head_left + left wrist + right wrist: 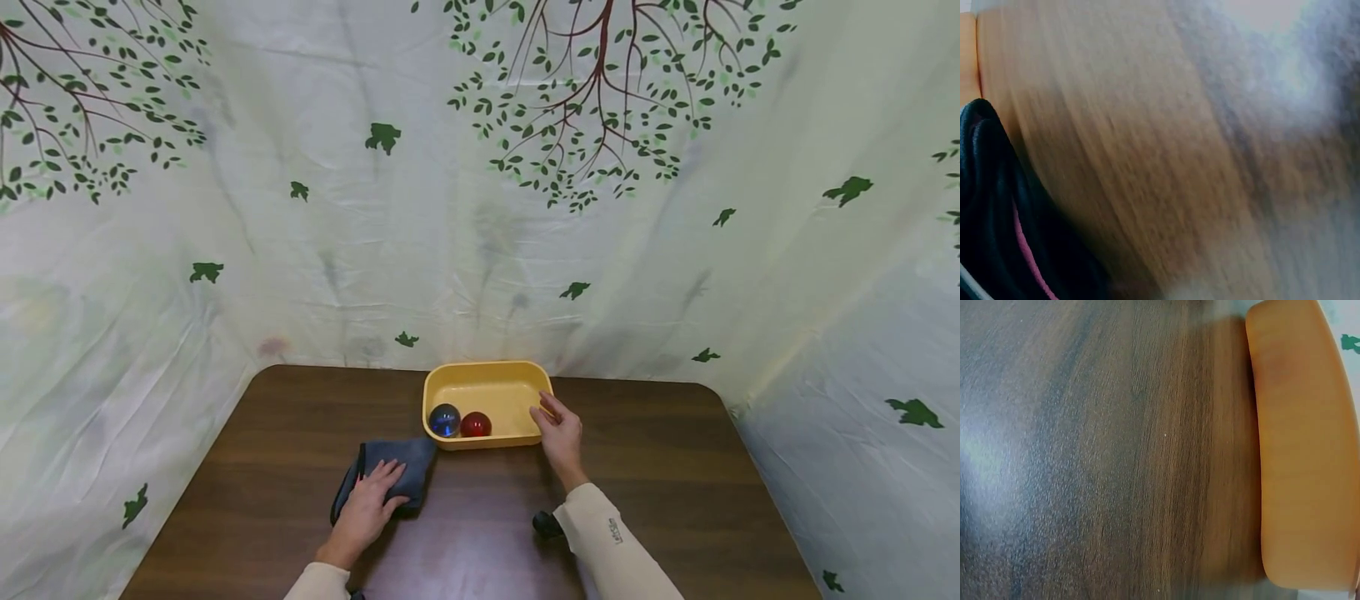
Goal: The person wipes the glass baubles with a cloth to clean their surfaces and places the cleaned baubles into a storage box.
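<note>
A folded piece of dark blue fabric [411, 458], with a black edge and a pink strip, lies on the table. My left hand [367, 504] rests on top of it, fingers extended and a little spread. Its dark folds [997, 206] show in the left wrist view. Farther away stands a yellow tray [487, 372] holding a blue ball [445, 420] and a red ball [476, 425]. My right hand [561, 429] is at the tray's right rim, with thumb and fingers loosely bent and apart; whether they touch the rim I cannot tell.
The brown wooden table [645, 467] reaches back to a pale curtain [337, 250] printed with branches and leaves. The tray stands near the table's back edge. A small black device [547, 524] sits at my right wrist.
</note>
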The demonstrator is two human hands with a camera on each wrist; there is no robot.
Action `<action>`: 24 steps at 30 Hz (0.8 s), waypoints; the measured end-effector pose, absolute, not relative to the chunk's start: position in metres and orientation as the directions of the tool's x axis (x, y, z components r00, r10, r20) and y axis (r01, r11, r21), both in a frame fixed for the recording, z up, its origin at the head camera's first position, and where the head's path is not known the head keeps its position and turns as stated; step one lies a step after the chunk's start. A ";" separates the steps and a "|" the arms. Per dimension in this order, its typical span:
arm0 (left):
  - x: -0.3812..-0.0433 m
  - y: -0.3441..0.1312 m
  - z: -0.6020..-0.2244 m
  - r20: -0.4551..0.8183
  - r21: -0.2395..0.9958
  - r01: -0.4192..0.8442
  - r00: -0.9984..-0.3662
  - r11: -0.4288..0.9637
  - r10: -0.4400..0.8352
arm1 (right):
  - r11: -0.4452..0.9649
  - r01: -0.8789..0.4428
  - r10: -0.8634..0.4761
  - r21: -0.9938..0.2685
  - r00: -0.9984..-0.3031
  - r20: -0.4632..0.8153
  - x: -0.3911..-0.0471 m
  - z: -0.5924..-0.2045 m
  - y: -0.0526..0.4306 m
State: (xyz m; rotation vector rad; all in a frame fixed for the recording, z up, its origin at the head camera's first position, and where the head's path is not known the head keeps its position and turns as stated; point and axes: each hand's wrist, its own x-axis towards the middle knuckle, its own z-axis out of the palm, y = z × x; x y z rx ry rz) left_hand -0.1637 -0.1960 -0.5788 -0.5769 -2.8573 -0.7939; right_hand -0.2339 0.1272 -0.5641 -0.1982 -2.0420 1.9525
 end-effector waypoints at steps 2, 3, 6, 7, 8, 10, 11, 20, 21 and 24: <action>-0.165 -0.194 -0.578 0.196 0.474 0.382 -0.924 0.793 0.328 | 0.061 -0.118 0.305 -0.991 -0.943 0.131 -0.234 -0.563 0.128; -0.165 -0.194 -0.578 0.193 0.475 0.380 -0.925 0.794 0.327 | 0.058 -0.122 0.305 -0.991 -0.943 0.134 -0.234 -0.563 0.129; -0.167 -0.192 -0.577 0.192 0.470 0.379 -0.925 0.797 0.327 | 0.045 -0.129 0.308 -0.991 -0.942 0.137 -0.234 -0.563 0.131; -0.168 -0.191 -0.578 0.188 0.462 0.377 -0.926 0.802 0.327 | 0.043 -0.128 0.308 -0.991 -0.942 0.135 -0.234 -0.562 0.131; -0.168 -0.191 -0.578 0.179 0.456 0.373 -0.928 0.808 0.328 | 0.039 -0.125 0.309 -0.991 -0.942 0.131 -0.234 -0.562 0.132; -0.170 -0.190 -0.580 0.155 0.442 0.366 -0.931 0.819 0.332 | 0.040 -0.125 0.305 -0.991 -0.943 0.131 -0.234 -0.562 0.133; -0.171 -0.190 -0.581 0.135 0.437 0.360 -0.932 0.825 0.335 | 0.035 -0.126 0.302 -0.991 -0.944 0.130 -0.234 -0.562 0.134; -0.170 -0.186 -0.583 0.034 0.395 0.334 -0.936 0.856 0.349 | 0.013 -0.088 0.252 -0.996 -0.964 0.089 -0.226 -0.544 0.136; -0.170 -0.185 -0.582 0.020 0.390 0.329 -0.937 0.860 0.349 | 0.018 -0.092 0.252 -0.996 -0.963 0.094 -0.227 -0.548 0.137; -0.168 -0.186 -0.583 -0.013 0.385 0.320 -0.936 0.866 0.351 | 0.019 -0.108 0.249 -0.994 -0.962 0.110 -0.232 -0.560 0.141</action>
